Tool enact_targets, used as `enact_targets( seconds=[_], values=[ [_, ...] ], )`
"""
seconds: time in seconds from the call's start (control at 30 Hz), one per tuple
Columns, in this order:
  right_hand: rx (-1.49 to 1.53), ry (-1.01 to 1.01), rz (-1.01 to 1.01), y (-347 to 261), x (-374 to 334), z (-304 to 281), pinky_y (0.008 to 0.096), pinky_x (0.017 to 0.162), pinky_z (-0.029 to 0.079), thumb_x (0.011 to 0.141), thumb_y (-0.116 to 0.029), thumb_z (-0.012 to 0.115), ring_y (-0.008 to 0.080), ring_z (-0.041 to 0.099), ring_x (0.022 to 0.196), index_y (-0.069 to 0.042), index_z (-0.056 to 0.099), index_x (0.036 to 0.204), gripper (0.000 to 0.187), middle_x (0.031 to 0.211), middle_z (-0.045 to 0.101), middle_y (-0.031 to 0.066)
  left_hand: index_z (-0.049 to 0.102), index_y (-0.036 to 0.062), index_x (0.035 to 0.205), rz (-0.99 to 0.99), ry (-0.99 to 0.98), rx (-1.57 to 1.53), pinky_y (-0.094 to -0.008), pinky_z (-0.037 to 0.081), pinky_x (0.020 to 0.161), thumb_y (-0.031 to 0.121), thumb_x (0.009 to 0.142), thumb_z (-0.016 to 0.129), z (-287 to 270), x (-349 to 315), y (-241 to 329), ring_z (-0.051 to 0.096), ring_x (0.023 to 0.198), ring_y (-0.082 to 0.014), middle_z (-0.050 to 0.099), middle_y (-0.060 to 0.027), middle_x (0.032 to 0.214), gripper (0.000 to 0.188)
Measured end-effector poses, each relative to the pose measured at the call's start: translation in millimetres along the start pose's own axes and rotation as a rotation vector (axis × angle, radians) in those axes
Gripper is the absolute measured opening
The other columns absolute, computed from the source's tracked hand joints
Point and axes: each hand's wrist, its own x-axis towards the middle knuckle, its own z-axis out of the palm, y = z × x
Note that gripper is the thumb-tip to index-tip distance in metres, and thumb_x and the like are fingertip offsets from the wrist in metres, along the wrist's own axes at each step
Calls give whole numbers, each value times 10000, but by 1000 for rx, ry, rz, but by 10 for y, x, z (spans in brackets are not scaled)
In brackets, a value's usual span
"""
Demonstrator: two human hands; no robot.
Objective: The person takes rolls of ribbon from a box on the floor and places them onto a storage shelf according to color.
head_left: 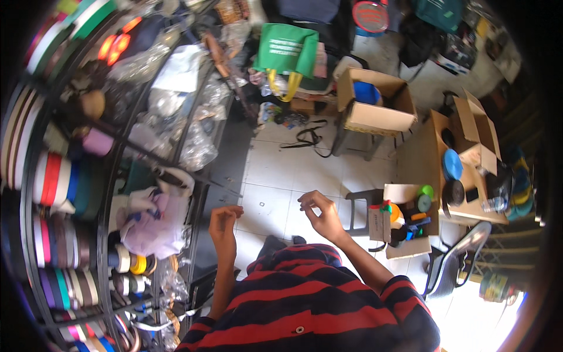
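My left hand (224,224) is raised in front of my body, beside the dark shelf edge. Its fingers bend loosely, a little apart from the thumb, and I see nothing held in it. Across from it, my right hand (324,216) hangs over the tiled floor (272,193) with half-curled fingers and no visible object in its grasp. The two hands are apart from each other. A small ring-like thing (261,204) lies on the tiles between and beyond them.
Black shelving (120,138) on the left holds ribbon rolls (56,179) and plastic-wrapped goods. Ahead are a green bag (286,50), a black strap (309,136) and a cardboard box (378,116) on a stool. To the right stand an open box (378,226), a desk (437,138) and a chair (460,258).
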Motion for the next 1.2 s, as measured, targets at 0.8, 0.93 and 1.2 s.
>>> enact_targets(
  seconds=[0.8,0.93,1.2],
  values=[
    [-162,355,410,1109,1846,-1709,304,643,515,828,73,459,215,684,748,27,508,889,92,849,659,139,571,-11,870,-120,-603,-115,-277,468,816,-43,888,533,2495,3000,-982,602,873,-141,635,-92,930,53],
    [-113,432,404,1602,2128,-2059,292,613,511,866,29,477,194,670,704,20,524,911,66,832,661,125,558,-10,851,-136,-665,-122,-290,466,849,-61,889,516,2868,3350,-1119,602,904,-151,621,-99,926,76],
    [-264,681,569,3377,3040,-3481,359,680,518,804,-125,641,271,655,788,18,575,982,237,871,656,154,562,0,873,-247,-621,48,-297,466,828,-6,904,518,3619,3800,-1191,606,882,-164,635,-112,955,54]
  ],
)
